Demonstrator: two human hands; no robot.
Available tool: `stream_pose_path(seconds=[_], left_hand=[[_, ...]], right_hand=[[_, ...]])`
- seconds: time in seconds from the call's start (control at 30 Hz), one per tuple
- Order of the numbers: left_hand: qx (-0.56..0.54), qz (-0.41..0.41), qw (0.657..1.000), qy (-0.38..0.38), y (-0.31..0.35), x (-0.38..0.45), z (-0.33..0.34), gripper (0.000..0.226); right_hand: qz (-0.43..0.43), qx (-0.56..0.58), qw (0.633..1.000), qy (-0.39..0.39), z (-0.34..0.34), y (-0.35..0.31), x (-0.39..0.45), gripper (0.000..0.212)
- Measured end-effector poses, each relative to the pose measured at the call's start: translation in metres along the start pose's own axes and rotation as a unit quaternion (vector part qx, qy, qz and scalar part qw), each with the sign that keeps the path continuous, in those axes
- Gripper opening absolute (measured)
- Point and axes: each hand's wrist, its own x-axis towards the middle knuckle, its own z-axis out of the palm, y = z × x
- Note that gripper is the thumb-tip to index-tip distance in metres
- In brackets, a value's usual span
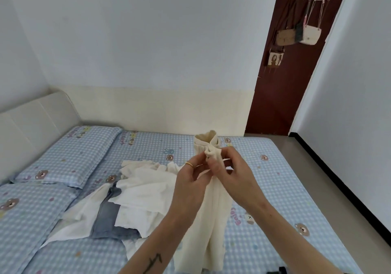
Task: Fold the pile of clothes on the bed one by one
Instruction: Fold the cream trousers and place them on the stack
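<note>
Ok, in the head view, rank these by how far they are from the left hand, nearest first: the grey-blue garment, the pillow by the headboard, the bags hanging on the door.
From the left hand:
1. Grey-blue garment, in the pile just to its left on the bed.
2. Pillow, farther left, against the headboard.
3. Hanging bags, high on the brown door, far right.

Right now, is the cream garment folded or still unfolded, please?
Unfolded: the cream garment hangs full length from both hands above the bed.

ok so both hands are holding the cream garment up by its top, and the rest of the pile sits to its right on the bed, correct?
Not quite. In the head view the pile lies to the left of the cream garment, not the right. Both the left hand and right hand do hold it up by its top, over the bed.
</note>
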Motion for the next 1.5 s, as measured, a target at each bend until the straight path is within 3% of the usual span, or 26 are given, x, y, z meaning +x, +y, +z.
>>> stream_pose_path(seconds=[0.07, 0.13, 0.17, 0.23, 0.3, 0.33, 0.47, 0.6, 0.7, 0.83, 0.93, 1.0, 1.07, 1.13, 1.2, 1.3, 1.5], left_hand=[[0.04, 0.044, 0.998, -0.038, 0.0, 0.0, -0.005, 0.041], [0.131, 0.087, 0.987, -0.034, -0.002, 0.002, -0.01, 0.045], [0.208, 0.117, 0.971, -0.023, -0.003, 0.005, -0.015, 0.048], [0.384, 0.175, 0.906, -0.025, -0.003, 0.016, -0.029, 0.069], [0.488, 0.18, 0.85, -0.082, 0.002, 0.031, -0.047, 0.09], [0.504, 0.171, 0.838, -0.118, 0.006, 0.037, -0.054, 0.092], [0.413, 0.146, 0.874, -0.213, 0.021, 0.048, -0.064, 0.061], [0.411, 0.121, 0.871, -0.241, 0.022, 0.045, -0.059, 0.05], [0.387, 0.107, 0.898, -0.18, 0.016, 0.038, -0.05, 0.028], [0.346, 0.103, 0.931, -0.05, 0.007, 0.026, -0.029, 0.037], [0.33, 0.111, 0.937, -0.023, 0.014, 0.019, -0.006, 0.033], [0.376, 0.098, 0.92, -0.056, 0.029, 0.019, 0.008, 0.048], [0.47, 0.07, 0.872, -0.121, 0.047, 0.021, 0.022, 0.057], [0.523, 0.063, 0.834, -0.162, 0.061, 0.026, 0.039, 0.035], [0.532, 0.085, 0.83, -0.141, 0.07, 0.029, 0.061, 0.018], [0.481, 0.092, 0.864, -0.119, 0.077, 0.03, 0.094, 0.024], [0.366, 0.061, 0.924, -0.092, 0.084, 0.021, 0.125, 0.014]], right_hand=[[-0.001, -0.007, 1.0, 0.005, -0.005, 0.003, -0.002, 0.026], [-0.012, -0.032, 0.999, 0.023, -0.01, 0.007, -0.002, 0.014], [-0.013, -0.041, 0.999, 0.022, -0.013, 0.01, -0.003, 0.011], [-0.015, -0.033, 0.999, -0.005, -0.021, 0.017, -0.007, 0.015], [-0.027, -0.01, 0.997, -0.065, -0.032, 0.021, -0.01, 0.013], [-0.034, 0.006, 0.995, -0.095, -0.038, 0.02, -0.011, 0.011], [-0.042, 0.085, 0.987, -0.127, -0.064, 0.018, -0.009, 0.019], [-0.047, 0.114, 0.986, -0.108, -0.086, 0.022, -0.007, 0.019], [-0.047, 0.085, 0.992, -0.082, -0.095, 0.027, -0.01, 0.021], [-0.043, 0.049, 0.997, -0.043, -0.103, 0.029, -0.011, 0.03], [-0.051, 0.04, 0.998, -0.017, -0.116, 0.024, -0.011, 0.024], [-0.058, 0.055, 0.997, -0.016, -0.127, 0.019, -0.011, 0.018], [-0.064, 0.068, 0.995, -0.026, -0.134, 0.016, -0.012, 0.018], [-0.072, 0.071, 0.995, -0.027, -0.141, 0.014, -0.011, 0.018], [-0.075, 0.086, 0.993, -0.003, -0.152, 0.011, -0.007, 0.015], [-0.091, 0.086, 0.992, 0.031, -0.178, 0.0, 0.001, 0.015], [-0.124, 0.062, 0.99, 0.035, -0.207, -0.021, 0.018, 0.022]])
